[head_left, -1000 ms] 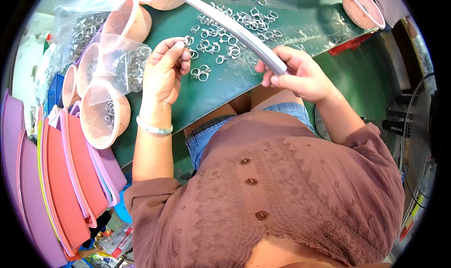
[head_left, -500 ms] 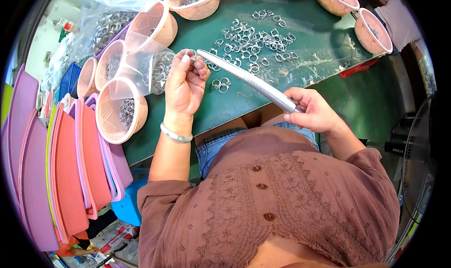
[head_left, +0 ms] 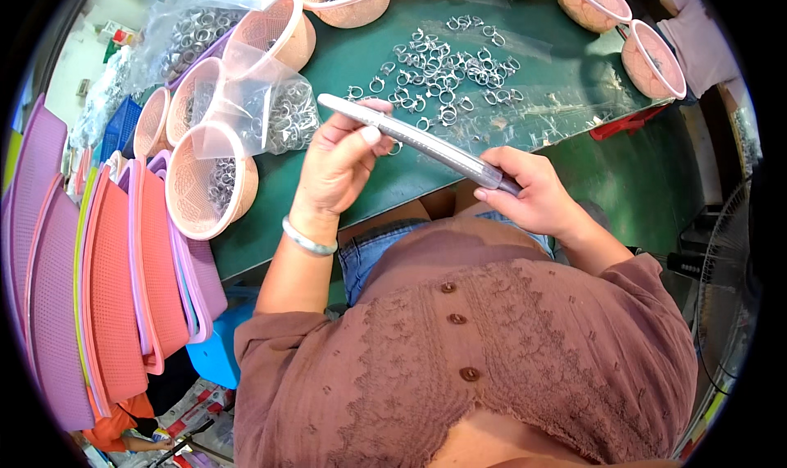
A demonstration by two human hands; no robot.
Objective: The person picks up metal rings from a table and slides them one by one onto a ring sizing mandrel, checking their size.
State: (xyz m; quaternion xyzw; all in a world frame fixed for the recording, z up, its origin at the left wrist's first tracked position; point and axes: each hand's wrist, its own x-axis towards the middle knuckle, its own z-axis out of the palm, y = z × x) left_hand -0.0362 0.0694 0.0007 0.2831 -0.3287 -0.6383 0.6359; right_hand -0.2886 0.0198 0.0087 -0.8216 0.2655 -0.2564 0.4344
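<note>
A grey tapered ring mandrel (head_left: 426, 144) slants across in front of me, its thin tip to the upper left. My right hand (head_left: 537, 191) is closed round its dark handle at the thick end. My left hand (head_left: 336, 169) is closed at the slim part, thumb and fingers pinching a ring against the mandrel; the fingers hide most of that ring. Beyond the mandrel, loose silver-coloured rings (head_left: 447, 74) lie scattered on the green tabletop (head_left: 352, 50). A clear plastic bag of rings (head_left: 291, 115) lies just beyond my left hand.
Peach plastic baskets (head_left: 211, 181), several holding rings, line the table's left and far edges. Purple and coral trays (head_left: 111, 288) stand stacked at the left. A fan (head_left: 721, 279) is at the right. Another person's sleeve (head_left: 697, 38) shows at the far right.
The mandrel's tip has moved left, past my left fingers. My left hand has shifted down and right, from holding a ring off the tip to gripping at the mandrel's slim part.
</note>
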